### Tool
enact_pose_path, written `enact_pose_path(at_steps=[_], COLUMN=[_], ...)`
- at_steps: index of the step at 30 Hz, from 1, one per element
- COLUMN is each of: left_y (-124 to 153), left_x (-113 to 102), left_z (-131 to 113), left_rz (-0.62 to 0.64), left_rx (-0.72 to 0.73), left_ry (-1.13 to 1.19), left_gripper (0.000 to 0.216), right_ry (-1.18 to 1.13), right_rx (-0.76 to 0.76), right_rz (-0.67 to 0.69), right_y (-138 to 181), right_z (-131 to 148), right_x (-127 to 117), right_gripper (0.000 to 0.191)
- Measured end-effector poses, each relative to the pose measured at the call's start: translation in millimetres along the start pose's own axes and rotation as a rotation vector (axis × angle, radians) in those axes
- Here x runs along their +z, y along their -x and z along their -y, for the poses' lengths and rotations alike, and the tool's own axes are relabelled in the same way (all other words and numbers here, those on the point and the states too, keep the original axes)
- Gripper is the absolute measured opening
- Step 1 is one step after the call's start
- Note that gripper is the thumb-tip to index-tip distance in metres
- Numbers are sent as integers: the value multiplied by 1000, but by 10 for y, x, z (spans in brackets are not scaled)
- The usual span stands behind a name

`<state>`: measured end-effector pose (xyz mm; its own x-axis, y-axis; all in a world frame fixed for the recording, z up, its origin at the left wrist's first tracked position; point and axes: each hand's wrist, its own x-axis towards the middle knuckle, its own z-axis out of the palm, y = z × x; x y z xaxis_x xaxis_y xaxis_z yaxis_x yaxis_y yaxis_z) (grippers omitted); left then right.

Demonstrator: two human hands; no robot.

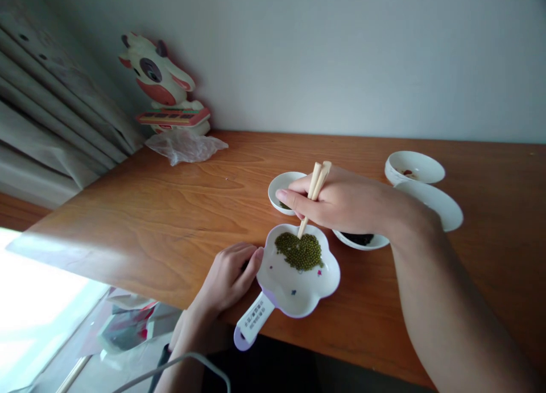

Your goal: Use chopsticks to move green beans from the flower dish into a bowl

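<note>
My right hand (328, 197) is closed around a pair of wooden chopsticks (314, 188), their tips down among green mung beans (301, 252). The beans lie in the far half of a white flower-shaped dish (298, 296) with a purple rim and a labelled handle. Beside the dish's left edge, my left hand (234, 273) rests on the table with curled fingers, its thumb side against the rim. Just beyond the right hand's fingers stands a small white dish (279, 183), partly covered, with some green bits inside. Under my right wrist is a white bowl (370, 245) of dark contents.
A white bowl (420, 165) with a few reddish-brown bits and another white bowl (447, 208), partly behind my arm, stand at the right. Farther left are a cow-shaped toy keyboard (170, 91) and a clear plastic bag (185, 147) by the wall. A grey cable (187, 356) crosses near my left forearm.
</note>
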<state>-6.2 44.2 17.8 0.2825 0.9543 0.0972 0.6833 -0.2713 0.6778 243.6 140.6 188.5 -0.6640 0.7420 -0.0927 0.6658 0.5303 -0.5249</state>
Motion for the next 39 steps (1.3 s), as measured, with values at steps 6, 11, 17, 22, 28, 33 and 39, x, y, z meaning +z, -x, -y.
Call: enact_pose_path(at_steps=[6,11,17,22,28,33,39], left_y=[0,-15,-7,11,28,5,-13], left_x=[10,-12,-16,-10,-11,-11,-12], left_z=[4,-33,-19,-1,8,7,-57], left_rz=[5,23,39,68,56,40,-8], left_rx=[-5,19,22,27,27,49,93], left_ry=[-30,-22,-10,12,-12,-25,-86], left_gripper=[42,41,39,37,36,37,37], right_ry=[-25,-10,9,1,-21,-63,-49], right_rx=[0,-33,-47,51,101,114,141], right_rz=[-2,-33,-50,-82,-67,-79,-26], right_y=[12,1,-60,-42,-7,-33,-7], right_z=[-71,-119,-74,-59,-125,-145,-35], right_x=[-44,-30,8,-25,-34,-5,-19], right_gripper=[48,54,63,77,79,83,82])
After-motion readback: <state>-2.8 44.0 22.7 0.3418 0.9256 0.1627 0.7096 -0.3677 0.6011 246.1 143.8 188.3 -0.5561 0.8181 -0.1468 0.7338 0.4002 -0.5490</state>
